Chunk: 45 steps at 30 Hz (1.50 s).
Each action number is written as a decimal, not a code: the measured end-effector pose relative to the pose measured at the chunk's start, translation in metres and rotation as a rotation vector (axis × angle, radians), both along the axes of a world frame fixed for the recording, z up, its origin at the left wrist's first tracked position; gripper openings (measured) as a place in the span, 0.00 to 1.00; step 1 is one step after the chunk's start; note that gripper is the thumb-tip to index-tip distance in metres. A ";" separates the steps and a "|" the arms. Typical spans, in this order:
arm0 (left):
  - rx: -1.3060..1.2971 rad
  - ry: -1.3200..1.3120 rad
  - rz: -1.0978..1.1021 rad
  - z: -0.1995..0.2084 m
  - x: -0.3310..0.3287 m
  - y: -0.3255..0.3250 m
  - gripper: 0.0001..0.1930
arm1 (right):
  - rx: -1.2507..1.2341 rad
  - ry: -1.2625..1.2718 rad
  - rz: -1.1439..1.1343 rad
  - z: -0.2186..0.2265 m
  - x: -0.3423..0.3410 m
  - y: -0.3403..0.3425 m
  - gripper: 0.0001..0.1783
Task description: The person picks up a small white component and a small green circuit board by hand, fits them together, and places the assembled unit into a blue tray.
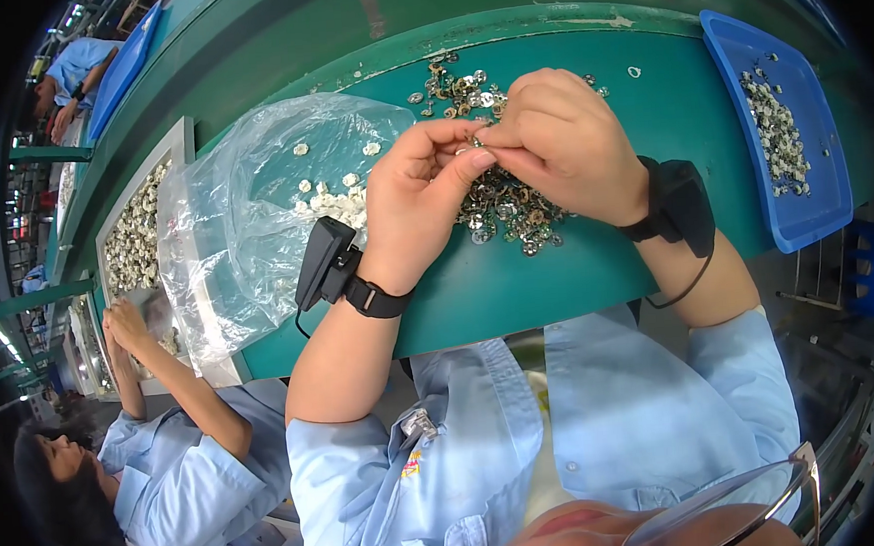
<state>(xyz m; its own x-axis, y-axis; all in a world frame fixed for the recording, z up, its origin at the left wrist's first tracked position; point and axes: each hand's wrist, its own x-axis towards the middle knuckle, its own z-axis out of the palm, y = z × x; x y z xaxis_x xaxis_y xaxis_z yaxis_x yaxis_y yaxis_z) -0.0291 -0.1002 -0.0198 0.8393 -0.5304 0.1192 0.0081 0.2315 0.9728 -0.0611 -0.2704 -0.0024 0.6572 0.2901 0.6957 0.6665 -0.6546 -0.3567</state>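
Over the green tabletop my left hand [417, 189] and my right hand [569, 145] meet, thumbs and fingertips pinched close together. Between them is a tiny part, mostly covered by the fingers, whose kind I cannot make out. Under and around both hands lies a pile of small round metal parts [513, 213], silver and brownish, spread on the table. Left of my left hand, a clear plastic bag [243, 215] lies open with several small white pieces [338, 201] in it. Each wrist wears a black strapped device.
At the right edge stands a blue tray [819, 139] holding small white-and-metal parts. To the left, a co-worker [183, 459] in a light blue shirt works beside a pale-framed tray [184, 143] of similar parts. A raised green ledge [363, 52] runs along the back; another person is at far left.
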 end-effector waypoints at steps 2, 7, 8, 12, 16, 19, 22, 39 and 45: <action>-0.012 0.029 -0.001 0.002 0.003 0.004 0.10 | 0.006 -0.034 0.011 0.000 0.000 0.002 0.11; -0.140 0.150 -0.029 0.001 0.010 0.014 0.10 | 0.231 0.071 -0.007 0.009 -0.006 0.002 0.10; -0.139 0.150 -0.033 0.001 0.010 0.013 0.10 | 0.365 0.146 0.024 0.009 -0.006 0.006 0.09; -0.069 -0.159 -0.038 0.002 0.006 0.010 0.10 | 0.538 0.253 0.085 0.006 -0.006 0.006 0.07; -0.061 -0.130 0.047 0.002 0.005 0.010 0.10 | 0.293 0.170 0.106 0.005 -0.006 -0.001 0.06; 0.013 -0.327 0.115 -0.001 0.009 0.013 0.11 | 0.195 0.165 0.146 0.004 -0.007 -0.001 0.06; -0.110 -0.220 0.059 -0.004 0.011 0.014 0.10 | 0.472 0.552 0.290 0.002 -0.010 0.003 0.07; -0.362 0.092 -0.300 -0.010 0.008 0.011 0.09 | 0.202 0.107 0.142 -0.001 -0.005 0.006 0.14; -0.250 -0.025 -0.138 -0.004 0.012 0.011 0.09 | 0.227 0.117 0.086 0.002 -0.003 0.001 0.13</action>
<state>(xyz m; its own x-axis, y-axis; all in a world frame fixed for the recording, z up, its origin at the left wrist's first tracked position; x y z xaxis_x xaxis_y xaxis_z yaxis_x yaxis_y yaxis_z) -0.0175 -0.0896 -0.0238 0.7563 -0.5913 0.2800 0.0334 0.4624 0.8860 -0.0645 -0.2696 -0.0002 0.7169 0.1933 0.6699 0.6616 -0.4917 -0.5661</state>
